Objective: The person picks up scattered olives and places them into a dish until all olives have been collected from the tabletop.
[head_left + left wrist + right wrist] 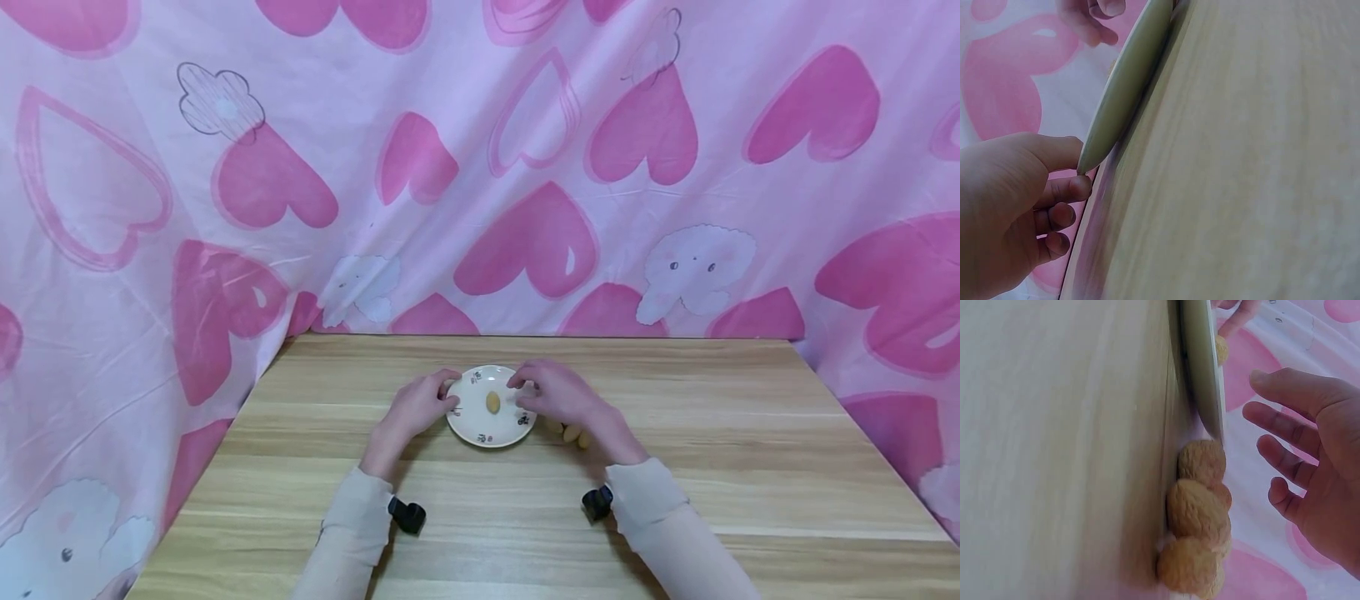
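Note:
A white plate [468,429] with small printed figures lies on the wooden table, and one walnut [492,402] sits near its middle. My left hand [420,404] pinches the plate's left rim between thumb and forefinger; the left wrist view shows the rim between the fingertips. Over the plate's right side hovers my right hand [558,392], its fingers loosely bent with nothing between them. Several walnuts [1197,509] lie clustered on the table just beyond the plate's edge in the right wrist view, partly hidden by my right hand and wrist in the head view.
The wooden table [495,533] runs back to a pink curtain [525,167] with hearts, which also hangs along both sides. Black wrist cameras, the left one [407,516] and the right one [597,503], stick out at the sleeves.

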Available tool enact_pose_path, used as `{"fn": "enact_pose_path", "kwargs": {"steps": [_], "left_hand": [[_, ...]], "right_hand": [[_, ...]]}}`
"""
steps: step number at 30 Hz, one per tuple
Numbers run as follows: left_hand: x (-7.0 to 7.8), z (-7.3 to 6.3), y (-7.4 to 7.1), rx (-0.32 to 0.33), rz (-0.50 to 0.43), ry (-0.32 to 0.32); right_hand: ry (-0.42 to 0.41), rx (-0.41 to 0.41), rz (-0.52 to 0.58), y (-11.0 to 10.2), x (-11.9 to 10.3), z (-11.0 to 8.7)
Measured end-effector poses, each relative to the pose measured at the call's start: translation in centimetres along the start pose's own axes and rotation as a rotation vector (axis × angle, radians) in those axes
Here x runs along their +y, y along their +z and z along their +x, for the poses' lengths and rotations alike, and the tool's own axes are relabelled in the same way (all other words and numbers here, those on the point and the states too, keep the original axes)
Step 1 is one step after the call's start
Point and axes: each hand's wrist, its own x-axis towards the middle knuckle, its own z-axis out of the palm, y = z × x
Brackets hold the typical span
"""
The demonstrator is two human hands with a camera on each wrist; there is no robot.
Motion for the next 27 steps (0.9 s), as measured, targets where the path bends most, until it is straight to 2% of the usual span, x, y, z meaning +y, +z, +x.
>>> {"fn": "enact_pose_path", "kwargs": {"steps": [7, 16, 23, 27], "left_hand": [[0.0, 0.0, 0.1, 0.002, -0.003, -0.001], [0.0, 0.0, 0.1, 0.004, -0.007, -0.006], [0.0, 0.0, 0.1, -0.002, -0.005, -0.005], [0.1, 0.0, 0.0, 0.001, -0.009, -0.002]], "right_hand": [[0.016, 0.029, 0.0, -0.6, 0.5, -1.1], [0.095, 0.025, 0.032, -1.5, 1.1, -2.2], [0.058, 0.039, 0.013, -1.8, 2.3, -3.0], [0.068, 0.05, 0.017, -2.1, 2.7, -3.4]]}}
